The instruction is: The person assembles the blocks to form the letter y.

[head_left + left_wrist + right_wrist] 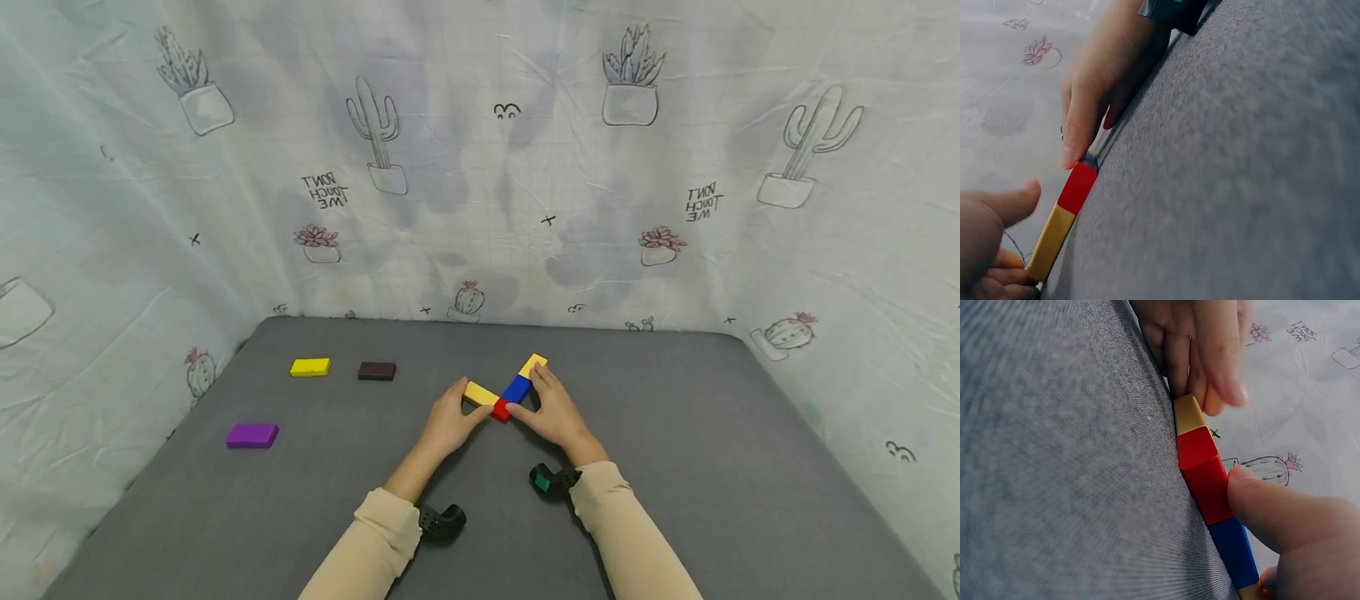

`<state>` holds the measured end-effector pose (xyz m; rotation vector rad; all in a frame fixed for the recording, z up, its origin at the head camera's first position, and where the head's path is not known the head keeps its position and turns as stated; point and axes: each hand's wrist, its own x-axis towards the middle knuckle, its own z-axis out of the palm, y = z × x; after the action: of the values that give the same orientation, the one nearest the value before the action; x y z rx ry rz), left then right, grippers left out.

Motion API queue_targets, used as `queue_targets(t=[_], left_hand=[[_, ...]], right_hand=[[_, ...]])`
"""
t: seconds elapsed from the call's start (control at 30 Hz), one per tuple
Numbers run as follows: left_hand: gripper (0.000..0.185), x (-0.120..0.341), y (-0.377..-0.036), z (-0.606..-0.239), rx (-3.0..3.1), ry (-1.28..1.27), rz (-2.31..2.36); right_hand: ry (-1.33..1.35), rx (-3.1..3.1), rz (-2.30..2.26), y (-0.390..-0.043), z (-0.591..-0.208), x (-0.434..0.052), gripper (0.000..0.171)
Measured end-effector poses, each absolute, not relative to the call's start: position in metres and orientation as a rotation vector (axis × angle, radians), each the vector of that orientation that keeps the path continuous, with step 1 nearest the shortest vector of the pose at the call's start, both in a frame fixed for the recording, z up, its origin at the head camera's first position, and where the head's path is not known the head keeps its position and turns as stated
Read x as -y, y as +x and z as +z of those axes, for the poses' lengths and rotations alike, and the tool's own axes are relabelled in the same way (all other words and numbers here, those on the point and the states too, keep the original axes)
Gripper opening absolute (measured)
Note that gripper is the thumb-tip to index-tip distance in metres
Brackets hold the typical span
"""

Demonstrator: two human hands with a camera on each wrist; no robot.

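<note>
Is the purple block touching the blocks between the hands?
No: the purple block lies alone at the mat's left, well apart from the red block between the hands.

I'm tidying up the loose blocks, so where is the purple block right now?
In the head view the purple block lies alone at the left of the grey table, nearer the person than the yellow block and away from both hands.

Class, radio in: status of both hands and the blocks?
Left hand holds yellow block. Right hand on blue block. Red block at corner. Nothing obstructing.
</note>
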<state>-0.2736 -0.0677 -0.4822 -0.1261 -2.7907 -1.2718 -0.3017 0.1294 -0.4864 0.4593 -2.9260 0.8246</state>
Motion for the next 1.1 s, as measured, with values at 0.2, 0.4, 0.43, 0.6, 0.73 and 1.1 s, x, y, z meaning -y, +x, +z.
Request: queue_targets(t=[0.2,0.4,0.43,0.6,0.73,1.1], left_hand=[[0.066,0.092,-0.266,-0.474,2.749,-0.118,-1.273],[0.061,0.133,-0.259,-0.469,2.690,-0.060,-1.259],[0.061,0.140,-0.257,-0.468,2.682,-0.051,-1.264],[0.062,0.177,-0.247,-0.465,2.675,-0.019,-1.240],[0.064,0.205,-0.237,-0.462,2.673,0.039,-1.203],[0.064,0.252,-0.207,-0.457,2.624,0.217,-1.119]], right_hand=[[0.468,2.928,0.835,-0.301,-0.488,-0.128,0.087],[0.467,2.925,0.865,-0.300,-0.487,-0.127,0.087],[0.466,2.927,0.857,-0.300,-0.487,-0.128,0.087],[0.451,2.945,0.846,-0.299,-0.485,-0.128,0.088],[0.460,2.944,0.856,-0.299,-0.485,-0.129,0.087],[0.487,2.910,0.845,-0.300,-0.488,-0.130,0.086]])
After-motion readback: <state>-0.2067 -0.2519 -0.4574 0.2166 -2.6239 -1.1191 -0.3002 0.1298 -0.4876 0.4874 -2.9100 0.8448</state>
